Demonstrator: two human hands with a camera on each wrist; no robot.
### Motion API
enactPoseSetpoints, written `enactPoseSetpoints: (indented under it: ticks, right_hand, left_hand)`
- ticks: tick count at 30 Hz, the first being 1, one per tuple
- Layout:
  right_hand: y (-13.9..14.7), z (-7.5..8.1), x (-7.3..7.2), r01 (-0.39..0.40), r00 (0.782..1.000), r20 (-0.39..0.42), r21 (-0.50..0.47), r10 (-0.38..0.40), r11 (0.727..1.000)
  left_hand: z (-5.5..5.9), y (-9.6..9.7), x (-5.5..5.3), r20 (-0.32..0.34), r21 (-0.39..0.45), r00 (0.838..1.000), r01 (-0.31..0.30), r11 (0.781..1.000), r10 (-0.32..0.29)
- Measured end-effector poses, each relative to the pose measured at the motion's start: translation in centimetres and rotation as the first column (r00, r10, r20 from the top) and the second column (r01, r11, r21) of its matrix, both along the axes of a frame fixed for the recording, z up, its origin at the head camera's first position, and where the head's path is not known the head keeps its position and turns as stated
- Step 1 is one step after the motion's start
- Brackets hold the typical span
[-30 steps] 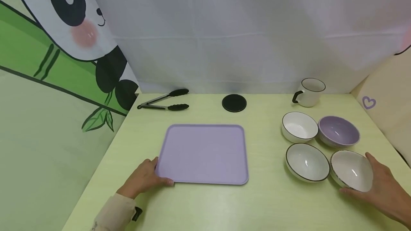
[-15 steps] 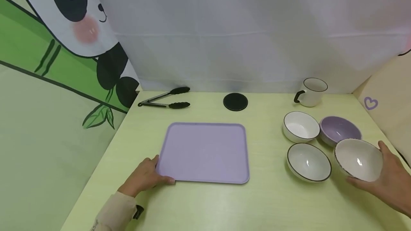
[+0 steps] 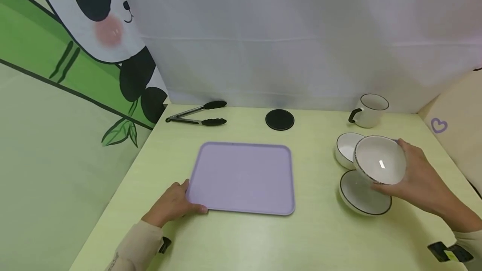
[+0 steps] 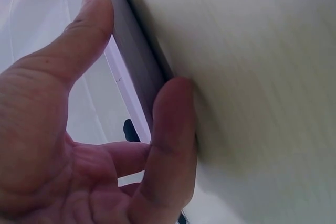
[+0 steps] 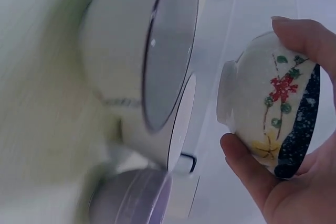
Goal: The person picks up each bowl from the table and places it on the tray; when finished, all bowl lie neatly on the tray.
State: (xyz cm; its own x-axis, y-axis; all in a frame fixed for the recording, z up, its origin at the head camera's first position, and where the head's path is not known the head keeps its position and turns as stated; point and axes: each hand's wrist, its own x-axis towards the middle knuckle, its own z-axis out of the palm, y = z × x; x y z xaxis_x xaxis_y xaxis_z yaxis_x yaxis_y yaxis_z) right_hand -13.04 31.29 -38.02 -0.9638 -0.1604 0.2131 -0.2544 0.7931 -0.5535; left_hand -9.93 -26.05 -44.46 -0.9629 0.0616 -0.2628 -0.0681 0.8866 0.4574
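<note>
My left hand (image 3: 175, 205) is clamped on the near-left corner of the shallow lavender rectangular tray (image 3: 241, 179), which lies on the pale yellow-green bench (image 3: 263, 241); to the right, two round white black-rimmed bowls (image 3: 357, 189) rest unlifted; the flower-painted white ceramic bowl (image 3: 380, 160) is held off the bench, gripped between thumb and fingers of my right hand (image 3: 419, 179); I judge lifting complete, set-down outstanding.

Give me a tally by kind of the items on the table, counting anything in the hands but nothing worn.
Bowls: 4 (held bowl, front white bowl, back white bowl, purple bowl)
Tray: 1
Mug: 1
Tongs: 1
Black disc: 1
Total: 8
</note>
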Motion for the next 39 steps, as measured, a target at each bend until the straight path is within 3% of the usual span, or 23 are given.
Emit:
enactPoseSetpoints:
  ticks: [5,10,19,28,39]
  right_hand:
    - [-2.7,0.2,-1.5,-0.063,0.998,0.014,0.003,0.063,0.998]
    - [-6.0,0.5,-3.2,-0.086,0.993,0.081,-0.004,0.086,0.996]
    - [-12.5,0.0,-5.3,-0.116,0.981,0.137,-0.16,0.139,0.98]
    - [-18.8,-2.3,-6.8,-0.184,0.963,0.143,-0.274,0.229,0.944]
    - [-26.2,-6.1,-7.9,-0.253,0.931,0.19,-0.284,0.313,0.925]
  left_hand:
    - [-0.1,0.1,-0.1,0.01,-0.005,1.0,-0.005,1.0,0.005]
    - [0.0,0.2,-0.1,0.017,-0.015,1.0,-0.013,1.0,0.013]
    - [0.4,0.4,-0.1,0.015,-0.011,1.0,-0.004,1.0,0.004]
    - [0.4,0.1,0.0,0.016,-0.018,1.0,-0.009,1.0,0.009]
    - [0.1,0.1,0.1,0.026,-0.018,0.999,-0.027,0.999,0.028]
